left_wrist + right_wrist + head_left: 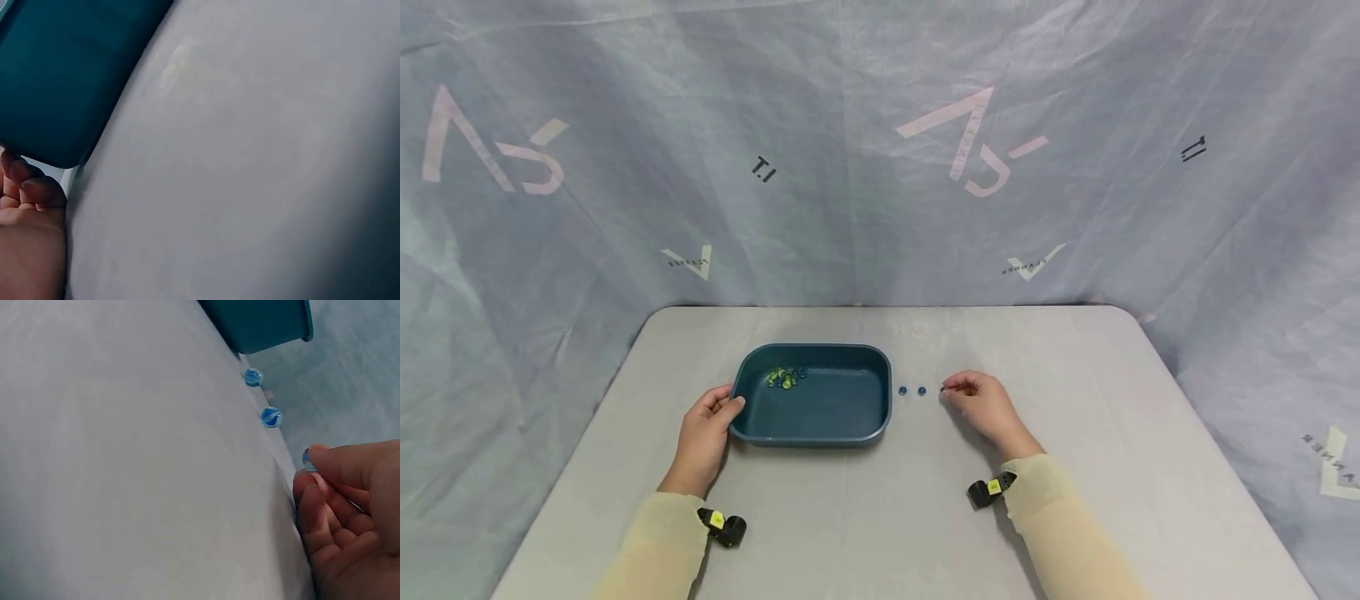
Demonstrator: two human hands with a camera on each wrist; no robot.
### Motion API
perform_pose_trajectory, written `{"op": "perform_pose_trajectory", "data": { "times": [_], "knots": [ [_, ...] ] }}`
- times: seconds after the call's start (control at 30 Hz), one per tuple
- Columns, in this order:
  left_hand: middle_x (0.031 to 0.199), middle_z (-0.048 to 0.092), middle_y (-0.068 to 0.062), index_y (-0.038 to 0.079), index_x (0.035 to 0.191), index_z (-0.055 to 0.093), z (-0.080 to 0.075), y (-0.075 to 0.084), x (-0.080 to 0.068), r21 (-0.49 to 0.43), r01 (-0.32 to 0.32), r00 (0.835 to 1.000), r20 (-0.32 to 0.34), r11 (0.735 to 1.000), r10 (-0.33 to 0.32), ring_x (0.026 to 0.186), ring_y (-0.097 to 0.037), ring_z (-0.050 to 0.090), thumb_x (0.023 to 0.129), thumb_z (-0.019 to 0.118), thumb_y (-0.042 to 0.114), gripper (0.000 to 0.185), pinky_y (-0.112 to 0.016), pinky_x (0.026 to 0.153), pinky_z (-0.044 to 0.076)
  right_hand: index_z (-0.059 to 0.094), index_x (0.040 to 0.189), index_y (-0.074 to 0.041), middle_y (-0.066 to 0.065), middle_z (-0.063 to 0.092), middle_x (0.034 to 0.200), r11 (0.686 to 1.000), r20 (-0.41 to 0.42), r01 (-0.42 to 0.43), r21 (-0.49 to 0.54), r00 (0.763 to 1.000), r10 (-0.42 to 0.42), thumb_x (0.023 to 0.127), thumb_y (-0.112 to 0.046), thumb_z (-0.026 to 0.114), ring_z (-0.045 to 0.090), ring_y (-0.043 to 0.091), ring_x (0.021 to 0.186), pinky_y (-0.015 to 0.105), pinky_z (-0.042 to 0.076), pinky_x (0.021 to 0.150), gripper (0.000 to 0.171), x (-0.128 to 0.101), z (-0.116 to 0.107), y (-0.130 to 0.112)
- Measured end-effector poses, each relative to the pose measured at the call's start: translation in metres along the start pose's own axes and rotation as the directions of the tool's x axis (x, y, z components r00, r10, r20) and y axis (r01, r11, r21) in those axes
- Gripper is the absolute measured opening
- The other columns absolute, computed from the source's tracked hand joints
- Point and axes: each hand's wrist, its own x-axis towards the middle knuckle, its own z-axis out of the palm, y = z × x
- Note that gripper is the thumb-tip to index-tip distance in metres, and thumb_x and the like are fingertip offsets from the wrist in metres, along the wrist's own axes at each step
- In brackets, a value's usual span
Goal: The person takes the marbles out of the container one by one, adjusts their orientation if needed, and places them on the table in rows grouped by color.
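Observation:
A dark teal rectangular tray (835, 408) sits left of centre on the table in the head view. My left hand (702, 437) grips its left end, thumb over the rim. Several yellow-green and bluish marbles (786, 380) are gathered in the tray's far left part. To the right of the tray, two blue marbles (902, 390) lie spaced out in a row. At the end of that row, my right hand (988, 410) pinches another blue marble (307, 460) between thumb and fingers, low over the tabletop. The right wrist view shows blue swirls in the two loose marbles (271, 417).
The pale grey table (850, 517) has rounded far corners. Behind it and at its sides hangs a grey cloth backdrop (850, 167) with printed letters. A small black camera (990, 490) is strapped to each wrist, over cream sleeves (1067, 533).

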Motion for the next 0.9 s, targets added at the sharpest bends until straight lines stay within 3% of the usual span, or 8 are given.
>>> {"op": "perform_pose_trajectory", "data": {
  "times": [0.3,0.9],
  "knots": [
    [0.113,0.062,-0.009,0.001,0.139,0.057,-0.0016,0.0005,0.0022,-0.004,0.0,1.0,0.013,1.0,0.0,0.099,-0.014,0.056,0.104,0.064,0.024,0.043,-0.019,0.081,0.048,0.076,0.104,-0.011,0.0,0.071,0.095,0.997,0.007,-0.015,-0.081,1.0,0.016,0.094,-0.015,0.076,0.062,0.018,0.084,0.035,0.05,0.075,0.01,0.004,0.0026,-0.002],
    [0.118,0.062,-0.011,0.002,0.141,0.056,0.0,0.0007,0.0018,-0.005,0.033,0.999,0.005,0.999,-0.033,0.1,-0.013,0.056,0.104,0.063,0.025,0.044,-0.018,0.082,0.048,0.077,0.1,-0.009,0.001,0.07,0.092,0.992,-0.024,-0.06,-0.11,0.998,0.058,0.091,-0.011,0.078,0.064,0.018,0.084,0.036,0.051,0.075,0.009,0.0076,0.0063,-0.0095]
  ]
}}
